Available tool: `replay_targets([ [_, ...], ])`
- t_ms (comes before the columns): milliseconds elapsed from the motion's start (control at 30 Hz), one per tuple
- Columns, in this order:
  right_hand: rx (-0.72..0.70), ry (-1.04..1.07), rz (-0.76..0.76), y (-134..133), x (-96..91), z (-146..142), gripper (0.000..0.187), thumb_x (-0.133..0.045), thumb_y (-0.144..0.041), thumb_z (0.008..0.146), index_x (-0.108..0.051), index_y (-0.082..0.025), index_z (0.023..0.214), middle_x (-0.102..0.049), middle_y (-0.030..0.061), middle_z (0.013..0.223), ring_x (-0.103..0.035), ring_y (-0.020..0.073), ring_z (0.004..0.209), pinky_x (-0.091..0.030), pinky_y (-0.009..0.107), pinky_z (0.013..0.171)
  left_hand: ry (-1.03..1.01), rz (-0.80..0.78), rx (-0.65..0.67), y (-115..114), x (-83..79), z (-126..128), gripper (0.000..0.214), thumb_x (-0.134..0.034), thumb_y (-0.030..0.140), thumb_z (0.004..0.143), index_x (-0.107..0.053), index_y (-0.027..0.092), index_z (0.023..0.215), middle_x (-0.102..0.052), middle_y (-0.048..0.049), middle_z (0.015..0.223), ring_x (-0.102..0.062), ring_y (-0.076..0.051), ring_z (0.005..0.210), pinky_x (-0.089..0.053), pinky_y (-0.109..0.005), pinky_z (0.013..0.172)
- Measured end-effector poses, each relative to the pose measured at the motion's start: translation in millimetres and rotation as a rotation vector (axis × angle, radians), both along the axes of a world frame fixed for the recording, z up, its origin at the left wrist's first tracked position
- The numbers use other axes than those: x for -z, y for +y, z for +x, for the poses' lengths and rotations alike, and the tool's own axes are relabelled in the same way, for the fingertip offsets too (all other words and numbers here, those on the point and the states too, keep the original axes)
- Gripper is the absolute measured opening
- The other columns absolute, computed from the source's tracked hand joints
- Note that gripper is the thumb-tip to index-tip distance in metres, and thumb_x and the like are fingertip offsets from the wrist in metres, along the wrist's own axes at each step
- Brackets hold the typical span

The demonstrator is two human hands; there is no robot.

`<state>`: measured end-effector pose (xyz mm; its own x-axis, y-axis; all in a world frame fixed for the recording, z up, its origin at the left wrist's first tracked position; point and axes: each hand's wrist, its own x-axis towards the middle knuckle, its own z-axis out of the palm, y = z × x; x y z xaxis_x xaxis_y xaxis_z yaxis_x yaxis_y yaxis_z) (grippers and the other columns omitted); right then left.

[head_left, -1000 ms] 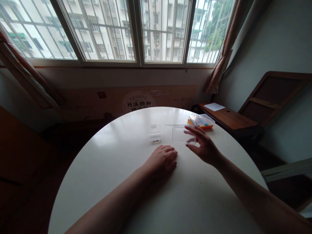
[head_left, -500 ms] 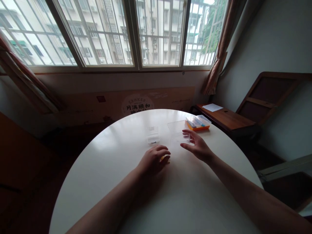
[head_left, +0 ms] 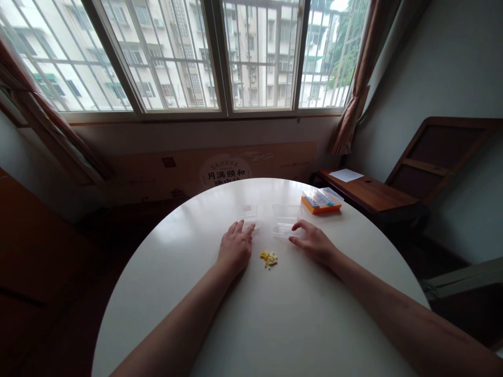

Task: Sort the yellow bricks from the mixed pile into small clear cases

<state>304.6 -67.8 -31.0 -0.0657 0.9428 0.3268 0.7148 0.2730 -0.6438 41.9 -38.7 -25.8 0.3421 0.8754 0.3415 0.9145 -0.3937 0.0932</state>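
Observation:
My left hand [head_left: 234, 247] lies flat on the round white table [head_left: 275, 314], fingers stretched toward a small clear box [head_left: 247, 212] that it touches or nearly touches. My right hand [head_left: 312, 242] rests with curled fingers against the near edge of an open clear plastic box [head_left: 286, 219]. Between the two hands lies a small heap of yellow and white bits [head_left: 269, 258], uncovered. Neither hand lifts anything.
An orange box with a clear lid [head_left: 322, 200] sits at the table's far right. Beyond it a wooden side table [head_left: 369, 191] carries a white paper [head_left: 346, 175]. A barred window [head_left: 220, 52] and curtains run along the far wall.
My left hand slid off the yellow bits to the left and forward, baring the heap. My right hand set the clear lid down flat; the box now lies open on the table.

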Motion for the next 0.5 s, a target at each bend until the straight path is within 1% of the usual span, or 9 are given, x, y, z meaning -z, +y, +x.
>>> replay_targets([
  [100, 0.002, -0.048, -0.004, 0.2, 2.0, -4.2, 0.018, -0.065, -0.033, 0.08, -0.064, -0.021, 0.093, -0.067, 0.0127, 0.115, -0.052, 0.0351, 0.127, -0.04, 0.053, 0.103, 0.025, -0.009, -0.038, -1.9, -0.8, -0.5, 0.042, -0.045, 0.024, 0.094, -0.056, 0.023, 0.135, -0.054, -0.0122, 0.142, -0.05, -0.029, 0.127, -0.044, -0.047, 0.102],
  [200, 0.004, -0.073, 0.004, 1.0, 4.3, -4.9, 0.014, -0.062, -0.029, 0.082, -0.064, -0.02, 0.093, -0.067, 0.0126, 0.115, -0.048, 0.034, 0.132, -0.038, 0.052, 0.106, 0.011, -0.008, -0.072, -2.0, -3.5, -4.9, 0.042, -0.048, 0.024, 0.093, -0.057, 0.024, 0.133, -0.056, -0.0118, 0.14, -0.052, -0.028, 0.126, -0.046, -0.045, 0.101],
  [300, 0.022, -0.082, 0.015, 1.6, 5.8, -3.9, 0.017, -0.062, -0.028, 0.083, -0.065, -0.02, 0.098, -0.067, 0.0121, 0.117, -0.049, 0.0306, 0.132, -0.039, 0.048, 0.105, -0.003, -0.007, -0.098, 0.2, -3.7, -8.9, 0.042, -0.048, 0.024, 0.093, -0.057, 0.022, 0.134, -0.056, -0.013, 0.14, -0.051, -0.028, 0.127, -0.045, -0.045, 0.103],
  [367, 0.042, -0.087, 0.019, 2.0, 6.4, -3.2, 0.019, -0.062, -0.027, 0.082, -0.066, -0.02, 0.1, -0.066, 0.0127, 0.122, -0.051, 0.0292, 0.131, -0.041, 0.046, 0.105, -0.008, -0.012, -0.112, 3.1, -1.7, -10.3, 0.044, -0.049, 0.024, 0.093, -0.055, 0.02, 0.136, -0.053, -0.014, 0.142, -0.049, -0.029, 0.13, -0.041, -0.044, 0.107],
  [433, 0.059, -0.094, 0.021, 2.5, 6.7, -3.2, 0.018, -0.063, -0.026, 0.081, -0.067, -0.02, 0.099, -0.065, 0.0131, 0.124, -0.053, 0.0289, 0.128, -0.042, 0.045, 0.104, -0.015, -0.029, -0.114, 7.0, 1.6, -10.9, 0.047, -0.049, 0.025, 0.093, -0.053, 0.018, 0.139, -0.049, -0.0157, 0.147, -0.045, -0.03, 0.134, -0.037, -0.043, 0.111],
  [500, 0.063, -0.099, 0.026, 3.2, 6.8, -3.6, 0.014, -0.063, -0.024, 0.081, -0.069, -0.021, 0.094, -0.067, 0.0125, 0.121, -0.054, 0.0287, 0.127, -0.042, 0.044, 0.103, -0.019, -0.053, -0.104, 11.8, 4.8, -11.6, 0.049, -0.048, 0.025, 0.094, -0.05, 0.016, 0.142, -0.045, -0.0172, 0.15, -0.043, -0.03, 0.137, -0.035, -0.042, 0.113],
])
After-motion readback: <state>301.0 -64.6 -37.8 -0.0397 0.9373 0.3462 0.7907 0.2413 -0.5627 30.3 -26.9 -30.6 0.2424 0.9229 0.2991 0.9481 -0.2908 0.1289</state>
